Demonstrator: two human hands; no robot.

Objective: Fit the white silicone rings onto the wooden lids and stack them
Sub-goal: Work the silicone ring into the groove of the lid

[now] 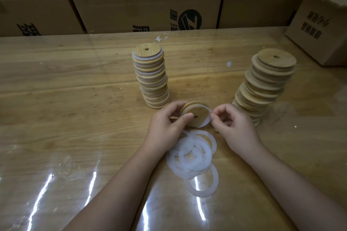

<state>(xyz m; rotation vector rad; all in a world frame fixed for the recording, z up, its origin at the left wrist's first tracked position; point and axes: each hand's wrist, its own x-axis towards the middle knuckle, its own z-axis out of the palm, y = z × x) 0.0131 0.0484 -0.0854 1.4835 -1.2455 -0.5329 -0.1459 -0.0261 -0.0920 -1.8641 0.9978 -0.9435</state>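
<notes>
A worker's left hand (165, 125) grips a wooden lid (195, 113) tilted above the tabletop (75, 99), fingers (175, 107) curled round its rim to steady it. The right hand (234, 127) pinches a white silicone ring (205, 121) at the lid's edge, apparently stretching it on. Loose rings (193, 155) lie within easy reach, with the ringed stack (152, 78) standing left and the bare lids (262, 88) right.

Two lid stacks stand like posts on the desk (56, 99): the ringed stack (152, 77) just beyond the left hand (167, 125), the leaning bare stack (262, 88) just beside the right hand (236, 127) (tight there). An open lane runs between them. Loose rings (193, 157) cover the desk between the forearms. Cardboard boxes (146, 9) wall off the far edge; broad open desk lies left of the ringed stack.
</notes>
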